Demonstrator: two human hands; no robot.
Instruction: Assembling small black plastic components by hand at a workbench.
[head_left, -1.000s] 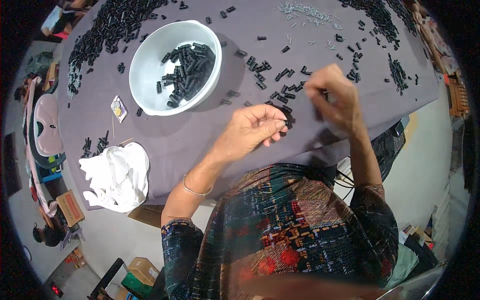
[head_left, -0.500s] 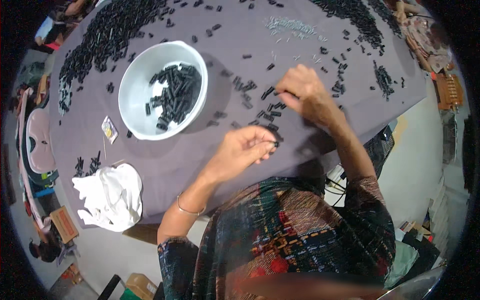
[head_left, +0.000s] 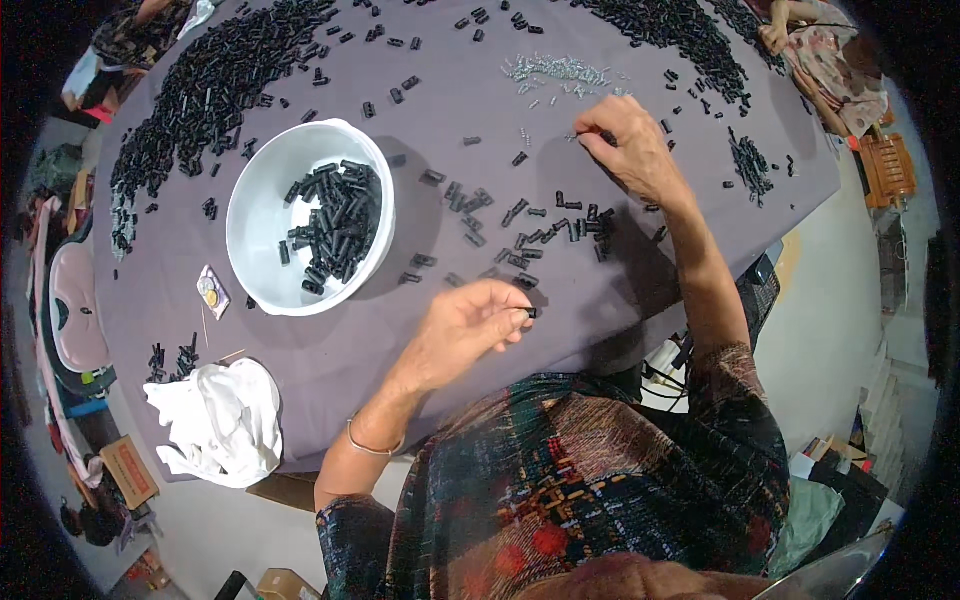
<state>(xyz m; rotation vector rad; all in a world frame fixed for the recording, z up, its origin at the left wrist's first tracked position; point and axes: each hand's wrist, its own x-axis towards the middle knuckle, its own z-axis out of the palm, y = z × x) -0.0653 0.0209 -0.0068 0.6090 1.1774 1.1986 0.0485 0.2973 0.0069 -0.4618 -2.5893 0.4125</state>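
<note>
My left hand [head_left: 468,332] is closed in a pinch on a small black cylindrical piece [head_left: 531,313], held above the near part of the table. Farther off and to the right, my right hand [head_left: 632,152] has its thumb and fingers pinched together. A tiny silver pin [head_left: 573,137] shows at its fingertips. Just beyond that hand lies a heap of small silver pins [head_left: 560,72]. Between my two hands, loose black cylindrical pieces [head_left: 540,236] are scattered on the cloth. More such pieces lie heaped in a white bowl [head_left: 240,225] left of my left hand.
Large heaps of black pieces [head_left: 215,85] cover the far left and far right [head_left: 690,45] of the grey tablecloth [head_left: 440,110]. A white cloth [head_left: 222,425] and a small packet [head_left: 212,291] lie at the near left. Another person's hand [head_left: 775,38] shows at the far right.
My right hand has moved away from the loose black pieces, farther out toward the silver pins. My left hand keeps its pinch on the black piece. The whole view has shifted slightly.
</note>
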